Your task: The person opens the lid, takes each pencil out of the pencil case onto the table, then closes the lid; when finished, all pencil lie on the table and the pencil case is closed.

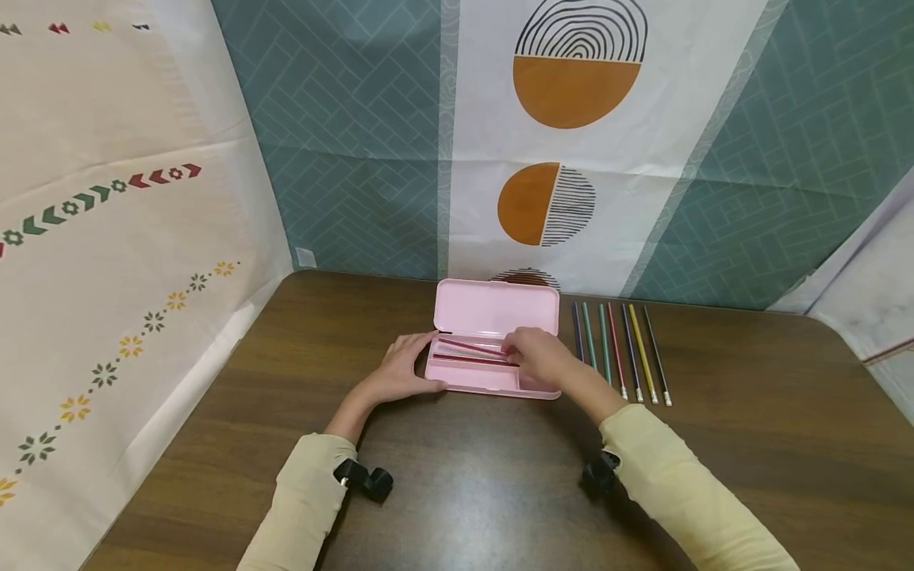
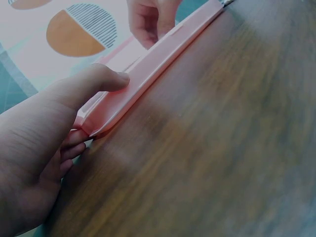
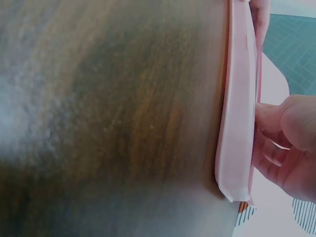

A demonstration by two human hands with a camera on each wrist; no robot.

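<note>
A pink pencil case (image 1: 481, 381) lies on the table with its lid (image 1: 497, 308) raised at the back. My left hand (image 1: 402, 369) grips the case's left end, its thumb (image 2: 111, 78) on the front wall and the fingers around the end. Inside the case, my right hand (image 1: 537, 353) has its fingers curled at the right end of a slanted red pencil (image 1: 467, 346); the fingertips are partly hidden. Just in front of it, a second, darker red pencil (image 1: 464, 360) lies lengthwise in the case. In the right wrist view, the front wall (image 3: 237, 118) hides both pencils.
To the right of the case lies a row of several pencils, among them a green pencil (image 1: 589, 337), a red pencil (image 1: 617, 349) and a yellow pencil (image 1: 643, 353). A patterned cloth (image 1: 357, 159) hangs behind the brown table (image 1: 464, 476).
</note>
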